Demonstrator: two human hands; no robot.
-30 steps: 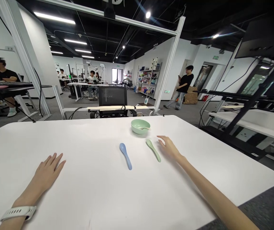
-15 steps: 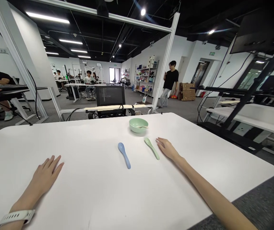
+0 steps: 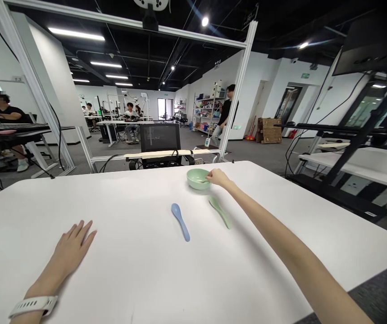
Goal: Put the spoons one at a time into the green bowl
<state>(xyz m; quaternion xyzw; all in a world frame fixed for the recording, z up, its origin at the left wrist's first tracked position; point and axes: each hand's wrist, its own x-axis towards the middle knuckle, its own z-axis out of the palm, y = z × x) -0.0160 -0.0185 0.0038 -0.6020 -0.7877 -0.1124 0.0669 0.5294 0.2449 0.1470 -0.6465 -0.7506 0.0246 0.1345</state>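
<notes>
Near the far edge of the white table (image 3: 129, 261) stands a green bowl (image 3: 195, 180). My right hand (image 3: 219, 177) is at the bowl's right rim, its fingers pinched on the handle of a pale spoon (image 3: 204, 182) that lies in the bowl. Below that hand, a light green spoon (image 3: 220, 213) rests on the tabletop. Left of it lies a blue spoon (image 3: 181, 222), bowl end pointing away from me. My left hand (image 3: 73, 246) lies flat on the table at the left, fingers stretched out, holding nothing.
An aluminium frame (image 3: 240, 85) rises behind the table, with a black mesh chair (image 3: 160, 138) beyond it. At the right stands a black stand (image 3: 352, 121) beside another white desk (image 3: 355, 168). Several people are farther back in the room.
My right hand has moved from beside the light green spoon up to the bowl's rim and closed on the pale spoon's handle. My left hand stays on the table. The view has shifted slightly.
</notes>
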